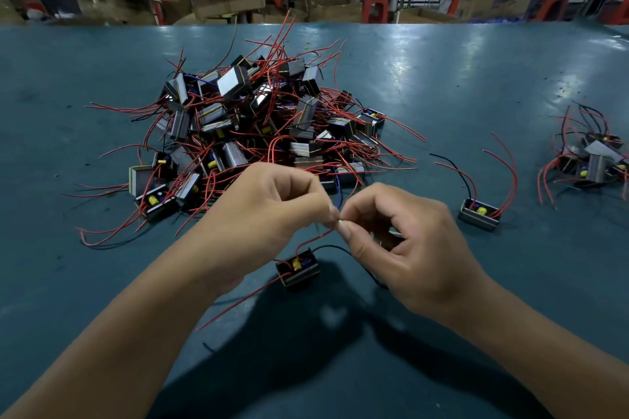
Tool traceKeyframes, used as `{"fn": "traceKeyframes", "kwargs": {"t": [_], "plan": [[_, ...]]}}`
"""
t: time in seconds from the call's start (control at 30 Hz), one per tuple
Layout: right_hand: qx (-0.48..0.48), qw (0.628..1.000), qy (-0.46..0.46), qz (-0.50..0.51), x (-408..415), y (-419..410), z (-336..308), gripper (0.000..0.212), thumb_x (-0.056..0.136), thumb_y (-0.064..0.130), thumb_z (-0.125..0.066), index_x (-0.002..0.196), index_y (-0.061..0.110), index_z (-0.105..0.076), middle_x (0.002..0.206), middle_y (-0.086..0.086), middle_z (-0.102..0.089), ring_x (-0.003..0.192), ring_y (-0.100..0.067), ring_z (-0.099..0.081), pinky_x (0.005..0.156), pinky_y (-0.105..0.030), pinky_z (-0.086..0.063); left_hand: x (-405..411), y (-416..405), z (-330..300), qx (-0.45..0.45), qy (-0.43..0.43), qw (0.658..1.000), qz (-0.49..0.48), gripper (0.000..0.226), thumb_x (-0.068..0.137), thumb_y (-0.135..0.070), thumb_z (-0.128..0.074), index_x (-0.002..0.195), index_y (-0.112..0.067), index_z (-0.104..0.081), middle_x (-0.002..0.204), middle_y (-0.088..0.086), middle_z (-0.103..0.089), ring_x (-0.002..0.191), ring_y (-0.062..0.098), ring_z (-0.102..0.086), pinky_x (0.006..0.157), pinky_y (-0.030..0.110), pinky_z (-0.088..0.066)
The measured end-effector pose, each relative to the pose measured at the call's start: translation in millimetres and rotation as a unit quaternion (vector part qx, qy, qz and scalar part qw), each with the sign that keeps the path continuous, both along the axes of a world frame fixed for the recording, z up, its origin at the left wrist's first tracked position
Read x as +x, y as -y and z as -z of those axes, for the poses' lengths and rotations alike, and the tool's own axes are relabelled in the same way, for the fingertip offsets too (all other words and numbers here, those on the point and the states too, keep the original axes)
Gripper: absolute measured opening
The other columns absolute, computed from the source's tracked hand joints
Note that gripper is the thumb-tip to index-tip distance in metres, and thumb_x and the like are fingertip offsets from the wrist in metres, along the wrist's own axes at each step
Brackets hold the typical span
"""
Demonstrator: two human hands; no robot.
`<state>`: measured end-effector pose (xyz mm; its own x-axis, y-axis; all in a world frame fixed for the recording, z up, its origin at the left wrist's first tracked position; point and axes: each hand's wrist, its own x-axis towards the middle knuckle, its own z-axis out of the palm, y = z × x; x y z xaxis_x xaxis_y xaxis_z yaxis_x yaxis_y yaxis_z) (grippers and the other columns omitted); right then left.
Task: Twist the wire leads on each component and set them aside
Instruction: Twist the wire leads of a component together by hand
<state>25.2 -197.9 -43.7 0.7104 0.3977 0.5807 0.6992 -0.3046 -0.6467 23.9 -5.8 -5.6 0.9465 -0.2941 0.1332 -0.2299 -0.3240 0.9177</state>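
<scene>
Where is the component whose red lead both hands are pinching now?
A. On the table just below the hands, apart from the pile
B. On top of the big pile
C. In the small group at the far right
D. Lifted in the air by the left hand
A: the component sits on the table below the left hand and right hand, whose fingertips pinch its red lead.
</scene>
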Motion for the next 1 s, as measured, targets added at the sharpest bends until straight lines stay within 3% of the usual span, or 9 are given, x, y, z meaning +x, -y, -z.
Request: {"fn": "traceKeyframes", "kwargs": {"t": [0.07, 0.17, 0.27, 0.37, 0.47, 0.6, 0.83, 0.93, 1.0], "plan": [[0.002, 1.000, -0.014, -0.002, 0.6, 0.2, 0.5, 0.006, 0.091, 0.010, -0.067, 0.087, 0.015, -0.065, 0.073, 0.017, -0.057, 0.065, -0.003, -0.055, 0.063, -0.007, -0.038, 0.3, 1.4, 1.3, -0.019, -0.053, 0.998, -0.011, 0.014, 0.070, -0.027, -0.065, 0.062, -0.017, -0.071, 0.065, 0.018, -0.052, 0.062, 0.020, -0.035, 0.055, 0.031, -0.026], [0.004, 1.000, -0.020, -0.003, 1.7, -0.5, 0.2, 0.008, 0.091, 0.012, -0.066, 0.087, 0.017, -0.064, 0.071, 0.018, -0.055, 0.064, -0.003, -0.055, 0.063, -0.007, -0.037, 1.3, -1.6, 1.8, -0.017, -0.040, 0.999, 0.002, 0.014, 0.074, -0.029, -0.065, 0.065, -0.019, -0.070, 0.061, 0.003, -0.054, 0.059, 0.018, -0.039, 0.053, 0.028, -0.028], [0.027, 0.999, -0.044, -0.002, 3.5, 0.5, -0.1, 0.009, 0.091, 0.015, -0.066, 0.084, 0.021, -0.062, 0.069, 0.018, -0.055, 0.062, -0.004, -0.053, 0.062, -0.012, -0.039, 4.1, -9.8, 2.0, 0.027, 0.077, 0.997, 0.010, 0.011, 0.085, -0.020, -0.063, 0.080, -0.024, -0.072, 0.068, -0.009, -0.060, 0.059, 0.008, -0.048, 0.054, 0.020, -0.039], [0.049, 0.995, -0.087, -0.012, 4.6, 3.3, 0.2, 0.005, 0.091, 0.018, -0.064, 0.086, 0.019, -0.063, 0.069, 0.014, -0.057, 0.060, -0.006, -0.052, 0.058, -0.019, -0.044, 5.1, -15.0, 0.2, 0.141, 0.231, 0.961, 0.058, 0.015, 0.087, -0.011, -0.075, 0.097, -0.021, -0.072, 0.092, -0.009, -0.062, 0.079, 0.013, -0.058, 0.069, 0.017, -0.043], [0.054, 0.993, -0.103, -0.024, 4.7, 3.9, 0.2, 0.005, 0.092, 0.019, -0.064, 0.087, 0.020, -0.063, 0.069, 0.013, -0.058, 0.059, -0.006, -0.051, 0.058, -0.021, -0.044, 8.0, -15.7, -0.3, 0.158, 0.284, 0.943, 0.073, 0.012, 0.087, -0.018, -0.076, 0.097, -0.014, -0.075, 0.099, -0.003, -0.062, 0.089, 0.014, -0.060, 0.077, 0.019, -0.045], [0.054, 0.992, -0.106, -0.035, 4.6, 4.1, 0.3, 0.005, 0.093, 0.019, -0.064, 0.087, 0.020, -0.063, 0.068, 0.010, -0.057, 0.059, -0.009, -0.051, 0.057, -0.022, -0.044, 10.0, -16.1, 0.6, 0.161, 0.305, 0.936, 0.073, 0.013, 0.086, -0.021, -0.075, 0.093, -0.011, -0.076, 0.097, -0.003, -0.062, 0.090, 0.007, -0.059, 0.080, 0.017, -0.043], [0.031, 0.997, -0.060, -0.023, 3.5, 3.2, 1.5, 0.005, 0.093, 0.018, -0.064, 0.088, 0.018, -0.063, 0.071, 0.016, -0.054, 0.061, -0.006, -0.050, 0.059, -0.018, -0.040, 6.4, -11.7, 0.6, 0.151, 0.268, 0.949, 0.076, 0.015, 0.089, -0.028, -0.069, 0.087, -0.013, -0.072, 0.087, -0.003, -0.063, 0.077, 0.011, -0.056, 0.071, 0.016, -0.040], [0.020, 0.999, -0.031, -0.002, 2.7, 4.3, 1.2, 0.004, 0.093, 0.018, -0.064, 0.090, 0.020, -0.064, 0.070, 0.014, -0.054, 0.058, -0.010, -0.049, 0.052, -0.026, -0.041, 2.5, -9.6, 1.1, 0.087, 0.154, 0.982, 0.070, 0.019, 0.090, -0.034, -0.068, 0.083, -0.016, -0.071, 0.072, 0.000, -0.061, 0.061, 0.013, -0.047, 0.056, 0.029, -0.036], [0.013, 1.000, -0.017, 0.007, 2.4, 4.0, 0.9, 0.003, 0.093, 0.017, -0.064, 0.091, 0.019, -0.064, 0.070, 0.015, -0.053, 0.057, -0.010, -0.049, 0.053, -0.022, -0.039, 1.0, -5.9, 2.6, 0.015, 0.044, 0.998, 0.046, 0.027, 0.089, -0.031, -0.072, 0.079, -0.006, -0.069, 0.063, 0.008, -0.053, 0.059, 0.020, -0.039, 0.053, 0.036, -0.031]]}}
